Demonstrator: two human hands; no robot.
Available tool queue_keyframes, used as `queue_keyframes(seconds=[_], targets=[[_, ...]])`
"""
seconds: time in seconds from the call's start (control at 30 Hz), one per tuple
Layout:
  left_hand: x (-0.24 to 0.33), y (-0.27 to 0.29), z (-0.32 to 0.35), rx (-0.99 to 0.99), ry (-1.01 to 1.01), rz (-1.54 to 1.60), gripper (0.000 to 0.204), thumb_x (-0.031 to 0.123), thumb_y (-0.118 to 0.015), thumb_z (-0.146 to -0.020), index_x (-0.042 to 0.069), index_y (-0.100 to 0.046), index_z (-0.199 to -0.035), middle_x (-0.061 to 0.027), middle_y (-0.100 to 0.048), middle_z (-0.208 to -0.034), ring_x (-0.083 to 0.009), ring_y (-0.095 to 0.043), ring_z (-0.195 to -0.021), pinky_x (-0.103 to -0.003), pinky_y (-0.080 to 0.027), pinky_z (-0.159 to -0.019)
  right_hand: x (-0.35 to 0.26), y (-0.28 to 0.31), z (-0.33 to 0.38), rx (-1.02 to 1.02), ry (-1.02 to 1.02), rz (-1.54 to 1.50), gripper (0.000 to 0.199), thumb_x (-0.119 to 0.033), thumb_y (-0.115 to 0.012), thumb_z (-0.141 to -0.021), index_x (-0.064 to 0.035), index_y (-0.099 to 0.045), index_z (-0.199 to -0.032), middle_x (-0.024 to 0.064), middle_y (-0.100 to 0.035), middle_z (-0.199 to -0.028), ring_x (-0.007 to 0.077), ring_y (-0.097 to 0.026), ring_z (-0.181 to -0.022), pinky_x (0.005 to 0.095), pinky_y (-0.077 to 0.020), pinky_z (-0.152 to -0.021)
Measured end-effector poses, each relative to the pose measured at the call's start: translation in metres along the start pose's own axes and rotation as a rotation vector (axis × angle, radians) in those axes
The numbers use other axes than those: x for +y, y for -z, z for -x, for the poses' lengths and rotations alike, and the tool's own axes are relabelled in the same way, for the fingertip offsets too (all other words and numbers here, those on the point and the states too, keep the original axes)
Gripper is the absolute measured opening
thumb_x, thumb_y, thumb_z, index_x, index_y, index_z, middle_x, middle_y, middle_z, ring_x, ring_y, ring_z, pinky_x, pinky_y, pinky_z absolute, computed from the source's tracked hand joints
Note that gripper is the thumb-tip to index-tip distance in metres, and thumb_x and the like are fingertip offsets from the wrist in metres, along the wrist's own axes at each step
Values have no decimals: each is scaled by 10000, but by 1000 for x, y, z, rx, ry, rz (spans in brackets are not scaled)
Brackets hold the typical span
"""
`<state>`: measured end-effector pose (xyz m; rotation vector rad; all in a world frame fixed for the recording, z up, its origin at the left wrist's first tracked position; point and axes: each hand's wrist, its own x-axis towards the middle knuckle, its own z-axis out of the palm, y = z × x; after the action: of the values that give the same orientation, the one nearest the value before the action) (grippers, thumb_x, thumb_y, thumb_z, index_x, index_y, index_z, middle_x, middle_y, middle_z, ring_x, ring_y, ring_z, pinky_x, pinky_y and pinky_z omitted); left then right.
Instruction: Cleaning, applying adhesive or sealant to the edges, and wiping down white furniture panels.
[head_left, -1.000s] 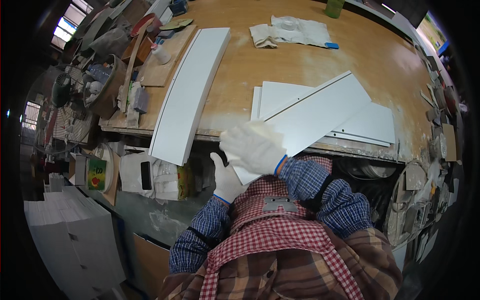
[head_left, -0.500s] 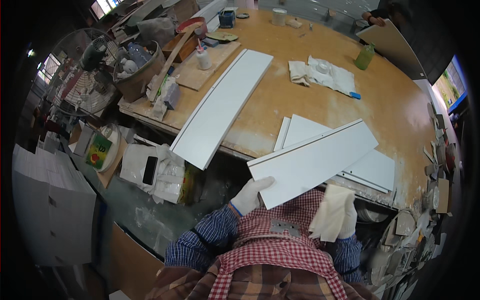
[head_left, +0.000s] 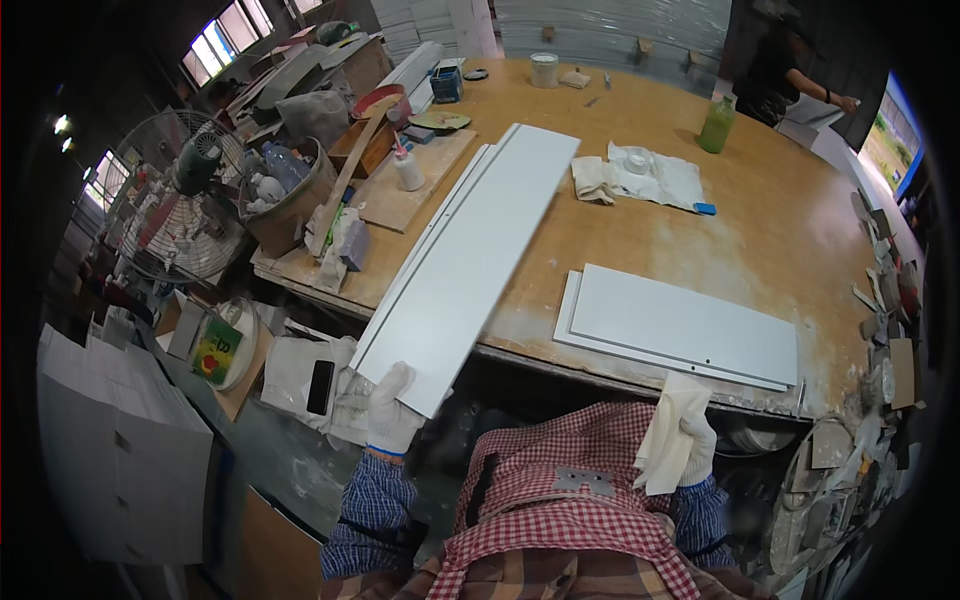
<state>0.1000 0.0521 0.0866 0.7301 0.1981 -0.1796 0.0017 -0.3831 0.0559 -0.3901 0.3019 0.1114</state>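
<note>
My left hand (head_left: 393,412), in a white glove, grips the near corner of a long white panel (head_left: 478,255) with a groove along one edge. That panel lies over another white panel (head_left: 437,226), whose edge shows along its left side; both overhang the front of the table. Close to my apron, my right hand (head_left: 703,448), gloved too, is closed on a folded cream cloth (head_left: 673,430). Just beyond it, two more white panels (head_left: 690,318) lie stacked on the tabletop near its front edge.
The wooden table (head_left: 640,235) carries a green bottle (head_left: 716,125), a white cloth (head_left: 665,180) and a small white bottle (head_left: 407,168) on a board. A fan (head_left: 180,195) and a bin (head_left: 285,210) stand left. Another person (head_left: 785,70) works at the far right.
My left hand has carried the grooved panel from above the right stack to the left, onto the other long panel. The right hand keeps the cloth. The other person's board has been lowered.
</note>
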Motion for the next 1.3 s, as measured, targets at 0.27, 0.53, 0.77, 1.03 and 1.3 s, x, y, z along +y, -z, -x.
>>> queue_keyframes(seconds=[0.27, 0.53, 0.77, 1.03, 1.3], targets=[[22, 32, -35, 124, -111, -33, 423, 162, -569, -994, 16, -470, -1379, -154, -609, -1286, -316, -636, -1153, -511, -577, -907, 13, -9, -8, 35, -39, 63, 548, -83, -624, -847, -7, -457, -1364, 203, -647, -1192, 342, -681, -1047, 489, -598, -893], [25, 28, -36, 247, -117, -84, 440, 204, -599, -994, -9, -488, -1364, -151, -611, -1284, -282, -646, -1136, -437, -582, -923, 15, -9, -6, 71, -40, 110, 551, -179, -658, -882, -6, -460, -1365, 191, -649, -1199, 337, -676, -1056, 481, -591, -898], [57, 38, -16, 455, 227, -763, 526, 476, -580, -978, -11, -586, -1176, -162, -701, -864, -252, -703, -664, -349, -581, -545, 15, -1, -13, 118, -38, 127, 540, -268, -620, -940, -6, -456, -1382, 199, -638, -1226, 336, -662, -1074, 478, -570, -920], [11, -51, -6, 214, 184, -992, 288, 269, -590, -997, -10, -633, -940, -78, -662, -745, -117, -600, -565, -256, -489, -516, -6, -2, -10, 174, 43, 94, 497, -293, -534, -1001, 14, -455, -1384, 200, -629, -1250, 340, -656, -1091, 472, -560, -941], [-131, -102, -124, -133, -272, -1656, 421, 344, -632, -909, 11, -683, -1161, -212, -701, -1081, -353, -662, -1022, -424, -503, -916, -93, 26, 10, 403, 443, 373, 439, -221, -587, -990, 16, -500, -1348, 133, -632, -1240, 260, -640, -1099, 370, -542, -948]])
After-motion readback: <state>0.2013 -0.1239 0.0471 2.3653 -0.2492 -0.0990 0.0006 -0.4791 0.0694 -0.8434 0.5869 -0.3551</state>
